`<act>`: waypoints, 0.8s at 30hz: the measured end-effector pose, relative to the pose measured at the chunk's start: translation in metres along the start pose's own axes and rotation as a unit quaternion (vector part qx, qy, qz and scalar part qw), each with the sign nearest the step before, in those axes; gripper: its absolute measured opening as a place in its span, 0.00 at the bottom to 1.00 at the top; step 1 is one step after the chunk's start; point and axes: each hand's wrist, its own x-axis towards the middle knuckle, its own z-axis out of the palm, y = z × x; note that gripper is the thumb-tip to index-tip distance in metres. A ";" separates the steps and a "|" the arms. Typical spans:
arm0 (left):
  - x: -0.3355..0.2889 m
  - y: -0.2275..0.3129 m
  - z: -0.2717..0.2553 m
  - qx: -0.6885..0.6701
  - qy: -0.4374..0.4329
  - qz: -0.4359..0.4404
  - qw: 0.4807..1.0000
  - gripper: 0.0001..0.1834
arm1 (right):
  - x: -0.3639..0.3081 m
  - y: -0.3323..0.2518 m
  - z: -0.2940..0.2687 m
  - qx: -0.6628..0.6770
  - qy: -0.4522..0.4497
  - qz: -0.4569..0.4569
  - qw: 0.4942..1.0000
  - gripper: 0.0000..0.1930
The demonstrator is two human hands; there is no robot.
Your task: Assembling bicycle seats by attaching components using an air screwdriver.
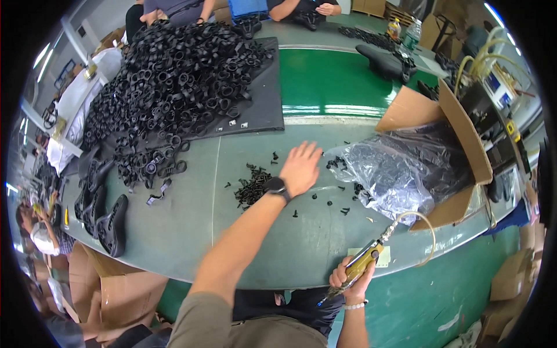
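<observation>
My left hand (301,169) reaches out over the grey-green table, fingers stretched forward, a black watch (275,186) on its wrist. Beside that wrist lies a pile of small black screws (253,187). More loose screws (345,211) are scattered to the right of the hand, near a clear plastic bag (383,168). What is under the palm is hidden. At the table's front edge my right hand (355,279) is wrapped round a yellow air screwdriver (361,264), its bit pointing down and left. A pale hose (432,232) loops from the tool's upper end.
A large heap of black ring-shaped parts (174,81) covers the far left. Black bicycle saddles (113,226) stand at the left edge, and another saddle (377,61) lies far right. An open cardboard box (464,139) holds the bag. Co-workers sit across the table.
</observation>
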 end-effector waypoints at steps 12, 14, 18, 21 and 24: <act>-0.028 -0.058 -0.020 0.090 -0.049 -0.031 0.994 0.07 | 0.000 -0.006 -0.005 0.008 0.009 -0.004 1.000 0.42; -0.046 -0.062 -0.034 0.053 0.007 -0.065 0.996 0.08 | 0.003 -0.006 -0.003 0.006 0.000 0.011 1.000 0.42; -0.041 0.030 -0.035 -0.113 0.010 0.085 0.990 0.11 | 0.001 -0.003 -0.004 0.017 0.009 0.010 1.000 0.42; -0.050 0.059 -0.001 -0.075 0.002 0.217 0.973 0.10 | 0.002 0.000 -0.002 0.022 0.004 0.011 1.000 0.41; -0.059 0.041 0.002 -0.011 -0.055 0.152 0.987 0.08 | 0.004 0.004 -0.003 0.010 0.001 0.005 1.000 0.41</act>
